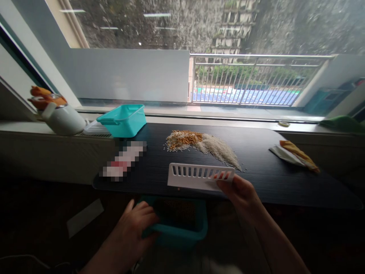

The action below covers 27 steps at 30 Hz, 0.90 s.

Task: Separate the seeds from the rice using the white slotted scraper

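Observation:
My right hand [241, 190] grips the right end of a white slotted plastic strip [196, 182], thumb in front, just above the table's near edge. Below that edge, my left hand [139, 219] is closed over the left rim of a teal basin [185, 230]. Brownish grains [179, 209] lie in the dim inside of this basin. Beyond the strip, a pile of white rice [221, 148] spreads over the dark table [253, 152]. Yellow-orange kernels [189, 139] are heaped on its left part. One small kernel [178, 189] sits by the table edge under the strip.
A second teal basin [128, 121] stands at the back left, beside a grey-white pot [64, 118] with an orange object on it. A blurred-out flat item [124, 161] lies at left. At right is a crumpled yellow-and-white cloth or packet [298, 156]. The window sill runs behind.

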Tool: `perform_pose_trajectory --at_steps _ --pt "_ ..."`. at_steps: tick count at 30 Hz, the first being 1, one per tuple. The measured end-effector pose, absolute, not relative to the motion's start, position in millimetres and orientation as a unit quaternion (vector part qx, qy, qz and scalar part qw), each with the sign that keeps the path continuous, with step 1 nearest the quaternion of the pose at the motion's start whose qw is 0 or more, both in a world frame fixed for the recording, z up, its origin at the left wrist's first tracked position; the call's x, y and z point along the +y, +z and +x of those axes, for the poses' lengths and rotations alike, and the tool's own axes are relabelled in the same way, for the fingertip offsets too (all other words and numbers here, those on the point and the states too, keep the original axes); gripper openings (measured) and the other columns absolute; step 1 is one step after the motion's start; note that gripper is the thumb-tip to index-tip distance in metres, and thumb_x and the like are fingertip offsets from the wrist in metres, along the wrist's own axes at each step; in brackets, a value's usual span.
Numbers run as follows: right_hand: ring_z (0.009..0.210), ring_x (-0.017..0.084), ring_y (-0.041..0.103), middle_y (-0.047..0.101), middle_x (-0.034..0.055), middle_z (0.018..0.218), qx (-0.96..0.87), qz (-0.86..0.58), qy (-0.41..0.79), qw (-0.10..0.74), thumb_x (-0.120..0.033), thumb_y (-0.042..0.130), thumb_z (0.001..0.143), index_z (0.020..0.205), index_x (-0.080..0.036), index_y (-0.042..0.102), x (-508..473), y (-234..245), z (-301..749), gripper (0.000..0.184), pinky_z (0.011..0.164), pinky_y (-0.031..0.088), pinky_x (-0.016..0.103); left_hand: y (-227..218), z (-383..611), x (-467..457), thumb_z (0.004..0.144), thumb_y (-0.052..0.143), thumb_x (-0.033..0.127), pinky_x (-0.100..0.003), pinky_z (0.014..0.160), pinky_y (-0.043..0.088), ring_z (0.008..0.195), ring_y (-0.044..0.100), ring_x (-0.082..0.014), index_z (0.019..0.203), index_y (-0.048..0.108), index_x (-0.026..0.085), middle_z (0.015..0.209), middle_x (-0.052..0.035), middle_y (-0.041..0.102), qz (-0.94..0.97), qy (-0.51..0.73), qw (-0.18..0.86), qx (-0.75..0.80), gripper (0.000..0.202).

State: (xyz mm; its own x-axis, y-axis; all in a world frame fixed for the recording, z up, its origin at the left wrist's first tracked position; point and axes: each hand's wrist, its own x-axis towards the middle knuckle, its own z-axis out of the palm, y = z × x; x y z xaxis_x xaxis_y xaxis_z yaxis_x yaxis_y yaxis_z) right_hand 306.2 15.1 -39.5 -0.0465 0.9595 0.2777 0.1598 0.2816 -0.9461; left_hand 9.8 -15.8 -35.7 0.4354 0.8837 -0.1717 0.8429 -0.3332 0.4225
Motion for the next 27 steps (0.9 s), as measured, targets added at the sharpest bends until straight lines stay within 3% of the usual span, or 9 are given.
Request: perform_pose_trajectory --at_steps 4,10,18,27 --pt "0.082 0.019 0.065 0.072 0.0031 0.089 -0.609 -0.460 0.368 0.531 -0.036 0.065 0.084 0.094 -0.022 0.071 22.6 -31.0 307.5 0.019 0.075 0.052 0.030 -38.6 8.0 -17.0 0.079 0.058 0.018 -0.057 0.105 0.019 0.093 0.058 -0.0215 0.083 0.066 0.026 0.088 0.0025 0.067 0.813 0.064 0.226 0.533 0.012" --pt "0.078 0.020 0.064 0.070 0.0031 0.085 -0.530 -0.526 0.258 0.614 -0.040 0.065 0.079 0.098 -0.019 0.068 99.6 -20.8 294.9 0.028 0.072 0.052 0.035 -41.4 10.2 -17.4 0.071 0.056 0.012 -0.047 0.100 0.029 0.095 0.059 -0.0222 0.078 0.067 0.024 0.085 0.0022 0.068 0.810 0.056 0.216 0.542 0.018" --pt "0.078 0.020 0.063 0.068 0.0042 0.086 -0.556 -0.521 0.241 0.602 -0.040 0.061 0.079 0.097 -0.019 0.065 132.0 -25.8 285.7 0.028 0.075 0.051 0.036 -41.8 10.8 -20.0 0.070 0.052 0.011 -0.049 0.102 0.029 0.101 0.059 -0.0253 0.080 0.069 0.025 0.091 -0.0002 0.070 0.800 0.034 0.219 0.557 0.023" --pt "0.077 0.019 0.061 0.065 0.0035 0.084 -0.553 -0.511 0.263 0.603 -0.042 0.062 0.078 0.095 -0.018 0.065 133.9 -30.8 284.5 0.029 0.071 0.050 0.034 -42.5 12.1 -21.9 0.070 0.053 0.011 -0.044 0.102 0.030 0.102 0.059 -0.0237 0.077 0.067 0.025 0.092 0.0009 0.070 0.801 0.038 0.215 0.558 0.021"
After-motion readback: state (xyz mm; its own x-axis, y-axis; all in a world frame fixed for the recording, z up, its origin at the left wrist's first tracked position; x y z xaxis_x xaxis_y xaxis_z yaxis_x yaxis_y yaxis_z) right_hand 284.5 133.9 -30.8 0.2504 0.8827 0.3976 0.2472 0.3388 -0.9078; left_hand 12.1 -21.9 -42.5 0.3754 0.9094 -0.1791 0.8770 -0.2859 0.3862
